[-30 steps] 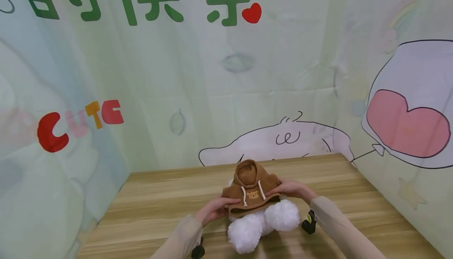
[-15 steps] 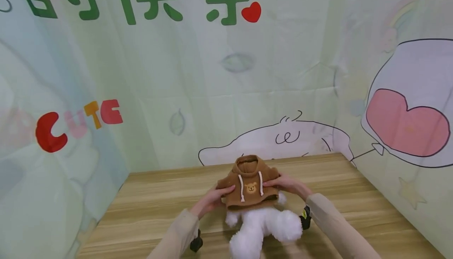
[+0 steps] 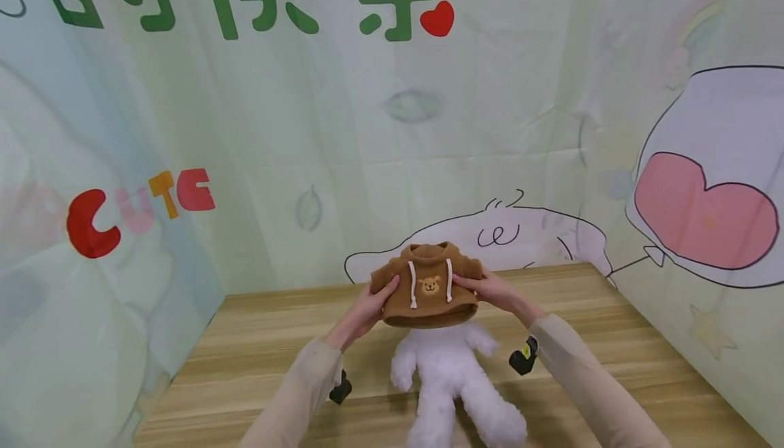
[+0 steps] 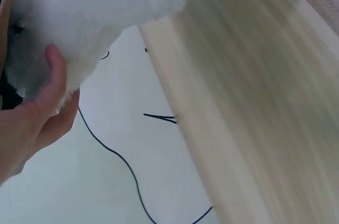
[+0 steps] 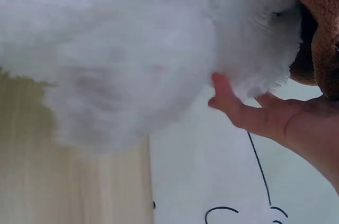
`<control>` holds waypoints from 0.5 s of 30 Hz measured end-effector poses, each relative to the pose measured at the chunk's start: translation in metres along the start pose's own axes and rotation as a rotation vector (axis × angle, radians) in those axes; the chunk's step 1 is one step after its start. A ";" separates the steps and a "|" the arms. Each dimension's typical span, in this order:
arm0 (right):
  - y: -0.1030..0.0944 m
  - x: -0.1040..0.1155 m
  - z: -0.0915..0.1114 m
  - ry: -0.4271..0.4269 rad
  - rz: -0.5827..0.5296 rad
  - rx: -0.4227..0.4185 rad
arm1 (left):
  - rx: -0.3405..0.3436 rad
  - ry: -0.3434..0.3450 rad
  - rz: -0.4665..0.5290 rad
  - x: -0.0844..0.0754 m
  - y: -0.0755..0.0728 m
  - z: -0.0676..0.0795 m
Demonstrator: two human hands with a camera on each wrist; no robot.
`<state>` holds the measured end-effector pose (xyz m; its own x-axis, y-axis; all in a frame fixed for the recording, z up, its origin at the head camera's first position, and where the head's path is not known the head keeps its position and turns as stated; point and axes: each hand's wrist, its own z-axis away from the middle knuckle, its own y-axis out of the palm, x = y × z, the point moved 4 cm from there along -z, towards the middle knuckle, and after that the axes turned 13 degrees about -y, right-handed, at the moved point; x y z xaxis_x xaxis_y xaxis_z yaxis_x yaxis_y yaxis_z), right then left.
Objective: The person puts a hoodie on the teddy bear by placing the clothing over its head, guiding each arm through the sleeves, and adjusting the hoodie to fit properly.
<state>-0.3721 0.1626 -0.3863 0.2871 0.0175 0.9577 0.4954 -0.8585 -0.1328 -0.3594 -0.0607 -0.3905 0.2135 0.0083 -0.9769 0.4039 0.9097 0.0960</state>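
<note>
A small brown hoodie point(image 3: 430, 308) with white drawstrings and a bear face on its chest hangs between both hands. My left hand point(image 3: 375, 301) grips its left side, thumb lying over the front. On the opposite side, my right hand point(image 3: 493, 290) holds it in the same way. Below the hem lies the body of a white plush toy point(image 3: 447, 370), legs toward me; the hoodie hides its head in the head view. Both wrist views show white fur point(image 4: 106, 12) right by the fingers, and brown fabric point(image 5: 326, 9) shows at the right wrist view's edge.
The wood-grain table point(image 3: 263, 359) extends on both sides of the toy. Behind it hangs a printed curtain point(image 3: 306, 128) with cartoon drawings and green characters. Black devices point(image 3: 523, 358) are strapped near each wrist.
Both hands have moved up and away with the hoodie, toward the table's back. More of the plush toy's body, arms and legs now shows below the hem.
</note>
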 end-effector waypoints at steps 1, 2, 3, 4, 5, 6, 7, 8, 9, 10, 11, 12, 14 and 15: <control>-0.001 0.002 -0.001 0.003 0.017 0.003 | -0.007 0.009 0.008 -0.003 0.001 0.000; -0.002 0.004 -0.003 0.000 0.024 0.009 | -0.012 0.021 0.011 -0.005 0.003 0.000; -0.003 0.006 -0.004 0.004 0.042 0.008 | -0.020 0.032 0.017 -0.008 0.005 -0.001; -0.003 0.008 -0.005 0.009 0.049 0.009 | -0.029 0.044 0.021 -0.010 0.006 -0.001; -0.003 0.010 -0.007 0.017 0.049 0.004 | -0.035 0.052 0.031 -0.012 0.008 -0.002; -0.004 0.011 -0.009 0.022 0.049 -0.003 | -0.041 0.061 0.030 -0.015 0.010 -0.002; -0.004 0.013 -0.010 0.030 0.045 -0.008 | -0.044 0.073 0.031 -0.017 0.012 -0.003; -0.005 0.014 -0.011 0.042 0.048 -0.020 | -0.056 0.089 0.011 -0.019 0.013 -0.003; -0.005 0.015 -0.011 0.055 0.051 -0.035 | -0.077 0.097 -0.022 -0.021 0.014 -0.003; -0.005 0.015 -0.012 0.066 0.048 -0.043 | -0.093 0.112 -0.065 -0.022 0.014 -0.003; -0.005 0.016 -0.012 0.077 0.051 -0.049 | -0.111 0.126 -0.113 -0.023 0.014 -0.003; -0.006 0.015 -0.011 0.087 0.056 -0.049 | -0.130 0.152 -0.169 -0.026 0.015 0.002; -0.007 0.013 -0.010 0.092 0.052 -0.016 | -0.154 0.188 -0.271 -0.029 0.017 0.009; -0.007 0.012 -0.009 0.085 0.034 0.018 | -0.152 0.204 -0.315 -0.031 0.018 0.013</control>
<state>-0.3791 0.1646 -0.3713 0.2332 -0.0557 0.9708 0.5012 -0.8486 -0.1691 -0.3472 -0.0499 -0.3565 -0.0866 -0.2124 -0.9733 0.2820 0.9318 -0.2285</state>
